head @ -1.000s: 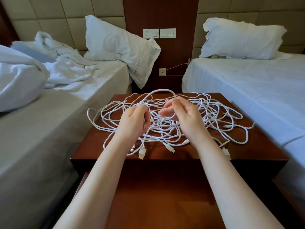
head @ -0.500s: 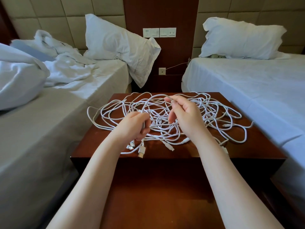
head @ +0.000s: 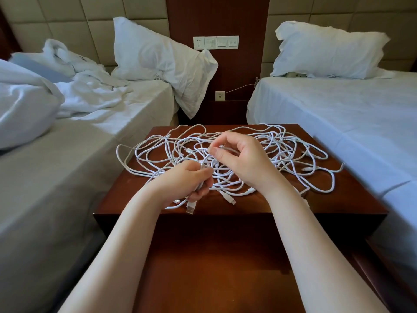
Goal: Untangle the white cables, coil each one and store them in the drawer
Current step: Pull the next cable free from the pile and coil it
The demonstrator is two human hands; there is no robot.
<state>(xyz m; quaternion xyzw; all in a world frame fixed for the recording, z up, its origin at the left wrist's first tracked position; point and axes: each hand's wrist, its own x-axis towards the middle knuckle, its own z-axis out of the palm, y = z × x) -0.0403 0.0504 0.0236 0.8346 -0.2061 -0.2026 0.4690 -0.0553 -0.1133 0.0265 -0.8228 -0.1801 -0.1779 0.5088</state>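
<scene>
Your right hand (head: 239, 161) has drifted toward 9 o'clock, pinching a strand of the white cables (head: 227, 177), while your left hand (head: 189, 180) grips several by the nightstand's (head: 126, 193) 6 o'clock edge, bare wood at 7.

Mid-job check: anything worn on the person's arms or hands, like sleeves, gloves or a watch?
Nothing shows. Both forearms are bare to the frame's edge, no sleeves. The left hand and right hand carry no gloves, rings, watch or bracelet in view.
</scene>
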